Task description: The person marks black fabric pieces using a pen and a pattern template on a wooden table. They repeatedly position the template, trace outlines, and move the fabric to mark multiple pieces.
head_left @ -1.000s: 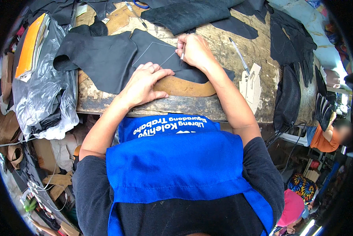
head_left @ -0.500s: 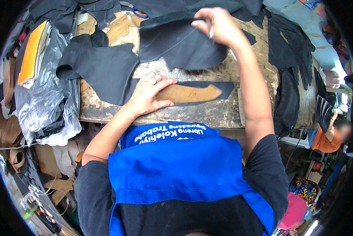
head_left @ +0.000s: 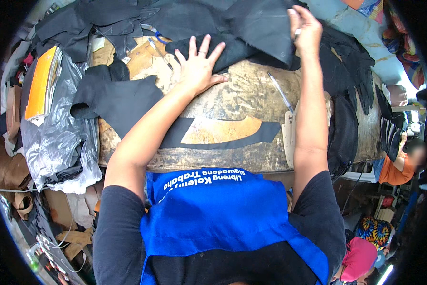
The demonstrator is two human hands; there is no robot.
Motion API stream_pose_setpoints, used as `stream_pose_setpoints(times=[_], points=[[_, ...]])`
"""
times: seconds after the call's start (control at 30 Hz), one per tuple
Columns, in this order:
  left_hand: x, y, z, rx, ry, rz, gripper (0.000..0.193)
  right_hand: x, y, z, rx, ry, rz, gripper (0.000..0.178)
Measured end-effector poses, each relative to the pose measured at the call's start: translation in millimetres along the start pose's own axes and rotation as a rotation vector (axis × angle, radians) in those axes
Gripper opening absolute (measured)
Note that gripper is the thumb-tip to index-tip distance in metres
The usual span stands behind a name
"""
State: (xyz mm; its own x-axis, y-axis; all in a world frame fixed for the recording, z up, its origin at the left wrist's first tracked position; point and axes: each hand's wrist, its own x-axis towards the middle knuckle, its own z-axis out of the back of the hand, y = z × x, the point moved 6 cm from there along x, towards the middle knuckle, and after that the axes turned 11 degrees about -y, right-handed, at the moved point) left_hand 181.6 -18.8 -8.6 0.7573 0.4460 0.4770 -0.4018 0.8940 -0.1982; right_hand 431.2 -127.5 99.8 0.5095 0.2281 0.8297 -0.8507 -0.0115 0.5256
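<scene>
My left hand [head_left: 199,69] lies with fingers spread on a dark leather piece [head_left: 230,47] at the far side of the workbench. My right hand [head_left: 308,34], at the far right, pinches the raised edge of a black leather sheet [head_left: 263,31]. Something small and white shows by its fingers, too small to name. Nearer me, a tan curved pattern piece [head_left: 223,130] rests on a black leather strip [head_left: 269,133]. A wide black leather piece [head_left: 121,102] lies to the left of my forearm. Between my arms, toward the right, is a pen [head_left: 281,91].
Blue-handled scissors [head_left: 161,38] and another pen [head_left: 160,54] lie at the back. An orange-covered book [head_left: 43,85] sits on a plastic bag [head_left: 63,142] at left. Black leather pieces [head_left: 344,71] hang over the right side. A person in orange [head_left: 396,170] is farther right.
My left hand has left the tan pattern piece and moved farther away onto the leather. My right hand has pulled the black sheet's edge to the right, folding it back and uncovering bench and pen.
</scene>
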Motion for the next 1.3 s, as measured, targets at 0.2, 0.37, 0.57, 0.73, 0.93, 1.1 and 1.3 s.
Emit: stream_pose_setpoints(times=[0.2,0.37,0.57,0.73,0.93,1.1,1.3], points=[[59,37,-48,-0.017,0.109,0.3,0.07,43,-22,59,0.378,-0.098,-0.352,0.025],[99,61,-70,-0.001,0.076,0.429,0.069,13,2,52,0.552,-0.031,-0.706,0.022],[104,100,-64,-0.346,0.088,0.231,0.088,-96,14,-12,0.087,0.459,-0.663,0.026],[70,127,45,-0.751,-0.268,0.543,0.047,-146,23,0,-0.419,0.636,-0.315,0.059],[-37,-50,228,-1.207,-0.347,-0.091,0.027,-154,29,10,-0.707,0.633,-0.109,0.053],[-69,-116,293,-1.471,-0.21,-0.461,0.026,-128,53,24,-0.664,0.323,0.361,0.048],[-90,-126,301,-1.563,-0.119,-0.584,0.025,-168,74,60,-0.19,0.325,-0.276,0.022]])
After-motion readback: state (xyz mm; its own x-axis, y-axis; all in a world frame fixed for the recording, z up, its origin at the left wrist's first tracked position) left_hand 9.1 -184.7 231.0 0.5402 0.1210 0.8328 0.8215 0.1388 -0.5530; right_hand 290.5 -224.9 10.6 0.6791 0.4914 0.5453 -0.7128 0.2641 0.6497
